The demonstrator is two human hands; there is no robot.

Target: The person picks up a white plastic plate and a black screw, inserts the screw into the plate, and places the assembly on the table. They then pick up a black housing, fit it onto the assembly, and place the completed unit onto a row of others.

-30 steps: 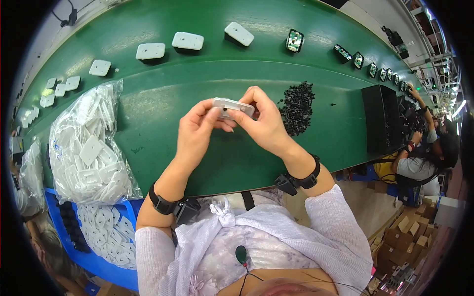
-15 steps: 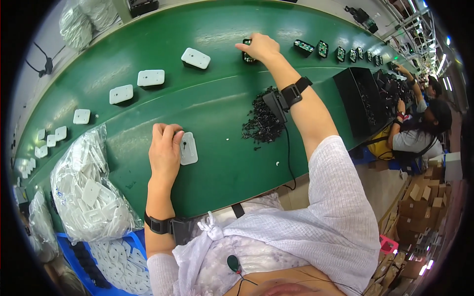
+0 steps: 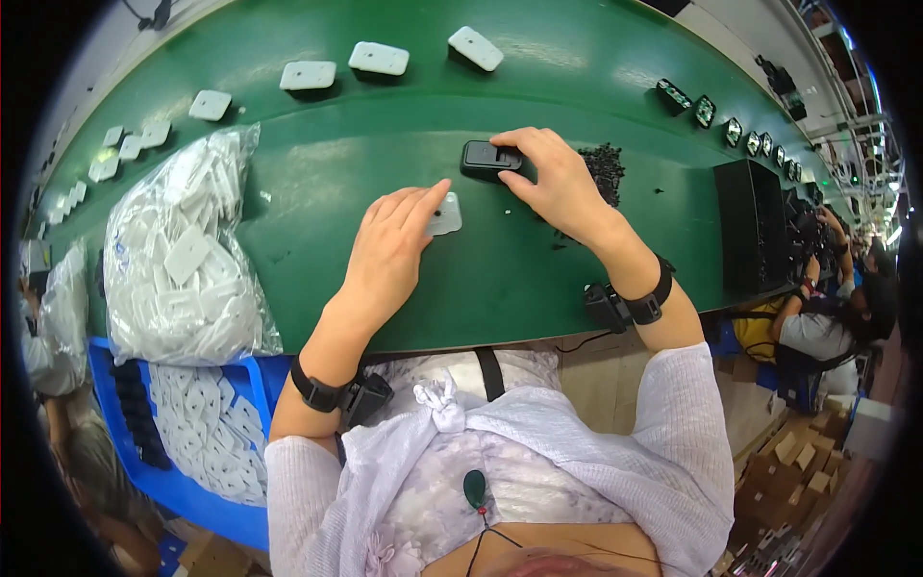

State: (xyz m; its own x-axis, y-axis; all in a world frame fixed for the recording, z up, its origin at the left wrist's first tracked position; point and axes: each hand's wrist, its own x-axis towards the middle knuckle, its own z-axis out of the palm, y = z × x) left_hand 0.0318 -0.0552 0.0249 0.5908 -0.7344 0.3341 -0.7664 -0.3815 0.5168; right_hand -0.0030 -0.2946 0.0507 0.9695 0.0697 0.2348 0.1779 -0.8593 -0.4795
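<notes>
A black plastic housing [image 3: 479, 160] is gripped at its right end by my right hand [image 3: 558, 183], thumb on the near side and fingers over the top. Its smooth black side shows, with a recess near my fingers. To its near left lies a pale, rounded rectangular cover [image 3: 447, 215] with a small dark spot. My left hand [image 3: 392, 236] reaches over the cover's left edge with its fingers stretched out; whether the palm touches anything is hidden. Partly behind my right hand is a pile of small black parts [image 3: 606, 173].
White-topped units [image 3: 379, 59] line the far left, and black housings with green circuit boards [image 3: 675, 95] the far right. A clear bag of white covers [image 3: 187, 250] sits left, above a blue crate [image 3: 183, 490]. A black box [image 3: 748, 226] and co-workers are at right.
My right hand has come back from the far row with the black housing, whose board no longer shows. My left hand has moved right and forward with straighter fingers. The view has shifted.
</notes>
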